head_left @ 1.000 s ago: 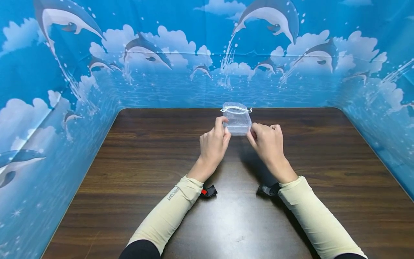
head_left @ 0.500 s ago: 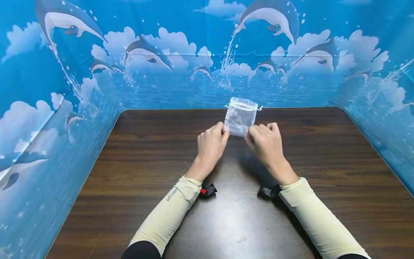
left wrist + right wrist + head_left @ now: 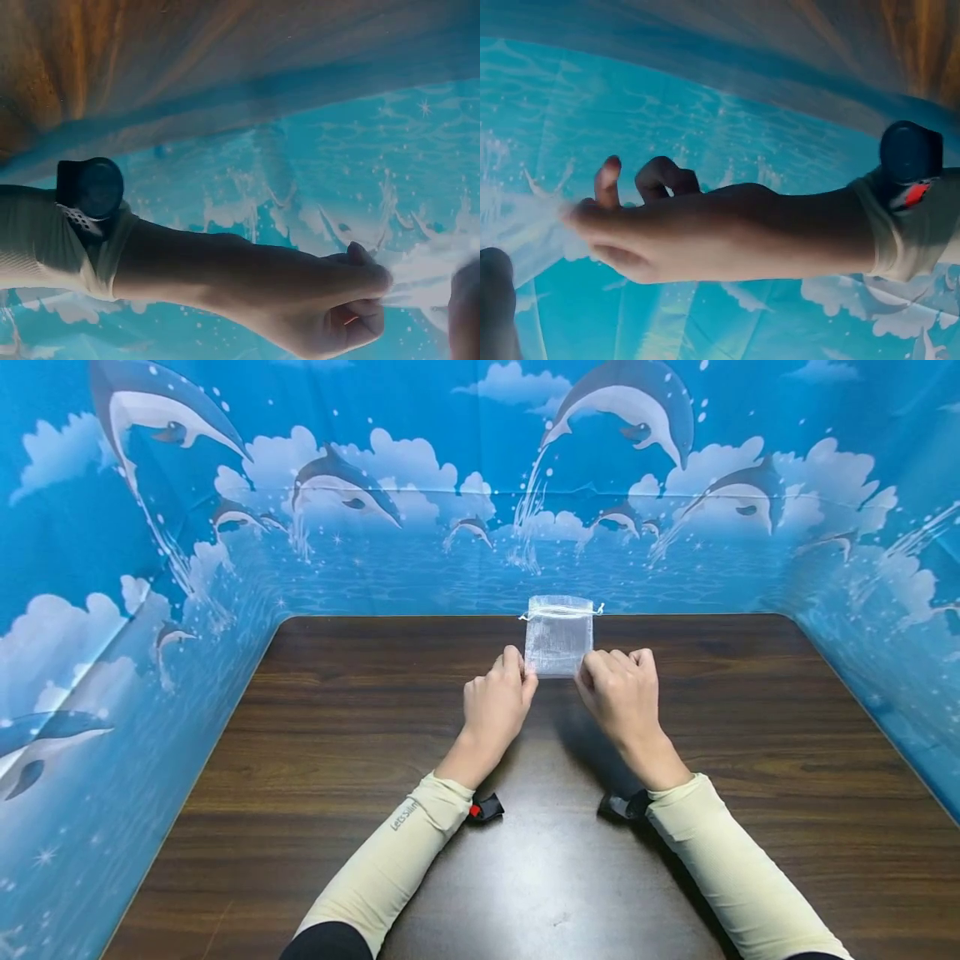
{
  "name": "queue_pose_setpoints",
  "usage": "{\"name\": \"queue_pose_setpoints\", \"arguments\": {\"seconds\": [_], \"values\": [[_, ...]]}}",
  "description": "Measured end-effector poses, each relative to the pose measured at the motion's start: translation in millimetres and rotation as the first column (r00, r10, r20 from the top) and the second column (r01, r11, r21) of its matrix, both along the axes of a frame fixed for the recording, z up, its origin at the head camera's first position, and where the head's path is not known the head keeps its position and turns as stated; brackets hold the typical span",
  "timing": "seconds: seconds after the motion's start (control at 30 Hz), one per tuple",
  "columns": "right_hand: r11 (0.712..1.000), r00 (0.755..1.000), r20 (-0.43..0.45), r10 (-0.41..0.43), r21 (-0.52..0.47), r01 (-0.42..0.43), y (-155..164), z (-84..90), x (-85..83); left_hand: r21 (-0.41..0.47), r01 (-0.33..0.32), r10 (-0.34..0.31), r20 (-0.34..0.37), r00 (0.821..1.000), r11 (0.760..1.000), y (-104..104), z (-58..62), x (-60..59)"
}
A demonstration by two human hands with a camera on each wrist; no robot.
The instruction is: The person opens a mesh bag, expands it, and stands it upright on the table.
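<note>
A small sheer white drawstring pouch [image 3: 558,635] is held upright above the dark wooden table [image 3: 337,752], its gathered mouth at the top. My left hand [image 3: 497,697] pinches its lower left corner and my right hand [image 3: 618,689] pinches its lower right corner. In the left wrist view the left hand [image 3: 352,307] pinches a pale edge of the pouch [image 3: 427,281]. The right wrist view shows the right hand [image 3: 622,232] gripping the pouch [image 3: 517,221] with two fingers raised.
Blue dolphin-print walls [image 3: 420,510] enclose the table on the left, back and right. A black wrist camera strap [image 3: 483,807] sits under each forearm. Cream sleeves cover both arms.
The pouch has turned from tilted to upright and square between my hands. Both hands kept their pinch on its lower corners and shifted only slightly.
</note>
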State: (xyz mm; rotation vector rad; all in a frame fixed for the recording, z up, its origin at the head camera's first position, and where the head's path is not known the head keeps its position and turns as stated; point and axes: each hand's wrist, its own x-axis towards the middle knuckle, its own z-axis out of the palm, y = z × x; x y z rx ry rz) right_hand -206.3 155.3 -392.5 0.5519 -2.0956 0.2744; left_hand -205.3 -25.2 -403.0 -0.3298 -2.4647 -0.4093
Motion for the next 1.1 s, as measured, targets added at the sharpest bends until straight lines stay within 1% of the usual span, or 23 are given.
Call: {"name": "queue_pose_setpoints", "arguments": {"seconds": [0.07,0.13,0.23,0.3,0.43,0.5,0.6,0.63,0.67,0.73,0.8,0.83,0.9,0.93,0.97,1.03,1.07,1.1], "values": [[0.999,1.000,0.015,0.018,0.029,-0.018,1.5,1.7,-0.8,-0.027,-0.001,0.000,-0.026,1.000,1.000,0.9,1.5,0.3],[0.998,0.999,0.039,0.037,0.046,-0.039,2.7,3.8,-1.5,-0.040,0.016,-0.019,-0.075,0.997,0.999,1.0,4.9,0.7],[0.997,0.996,0.078,0.051,0.047,-0.054,3.6,6.8,-2.1,-0.039,0.063,-0.069,-0.158,0.985,0.997,0.9,11.3,1.0],[0.998,0.993,0.099,0.058,0.023,-0.061,3.3,7.5,-2.2,-0.031,0.081,-0.085,-0.192,0.978,0.996,0.0,14.1,1.0],[0.998,0.989,0.134,0.063,-0.014,-0.062,2.7,5.8,-1.7,-0.017,0.092,-0.093,-0.223,0.970,0.996,-2.7,14.7,0.4],[0.998,0.988,0.142,0.063,-0.022,-0.060,2.8,4.5,-1.6,-0.024,0.109,-0.111,-0.225,0.968,0.994,-4.7,14.3,0.1],[0.998,0.988,0.144,0.061,-0.021,-0.059,4.6,3.8,-1.8,-0.040,0.179,-0.184,-0.193,0.964,0.983,-9.6,14.8,-2.0],[0.997,0.988,0.138,0.071,-0.024,-0.068,5.4,3.7,-2.4,-0.034,0.214,-0.217,-0.167,0.962,0.976,-12.0,15.8,-3.1],[0.996,0.987,0.133,0.087,-0.024,-0.084,6.4,3.7,-2.8,-0.010,0.252,-0.251,-0.133,0.959,0.968,-14.9,17.2,-4.5],[0.991,0.983,0.120,0.137,-0.021,-0.136,8.1,3.5,-3.7,0.080,0.296,-0.292,-0.058,0.955,0.952,-22.2,20.3,-8.9],[0.980,0.974,0.101,0.201,-0.016,-0.200,9.0,3.6,-4.1,0.217,0.300,-0.313,0.026,0.949,0.929,-30.5,23.8,-14.0],[0.972,0.968,0.094,0.232,-0.006,-0.233,9.2,3.6,-4.1,0.293,0.293,-0.326,0.069,0.943,0.910,-34.9,25.5,-16.7],[0.956,0.954,0.069,0.291,0.020,-0.293,8.4,3.3,-3.8,0.425,0.261,-0.353,0.154,0.923,0.867,-43.2,27.0,-22.5],[0.948,0.947,0.054,0.315,0.036,-0.317,7.6,3.1,-3.4,0.469,0.240,-0.369,0.205,0.907,0.850,-46.9,27.4,-24.7],[0.940,0.941,0.036,0.337,0.054,-0.338,6.7,2.5,-3.1,0.503,0.223,-0.390,0.256,0.884,0.835,-50.1,27.3,-26.6],[0.923,0.927,0.006,0.376,0.091,-0.375,4.8,1.3,-2.4,0.547,0.203,-0.440,0.345,0.829,0.812,-55.1,27.0,-29.5],[0.915,0.920,-0.009,0.392,0.107,-0.389,3.8,0.7,-2.1,0.558,0.196,-0.459,0.382,0.802,0.807,-56.7,27.0,-30.4],[0.909,0.915,-0.019,0.404,0.121,-0.399,3.1,0.1,-1.8,0.560,0.191,-0.471,0.412,0.780,0.806,-58.0,27.1,-30.9]]}}
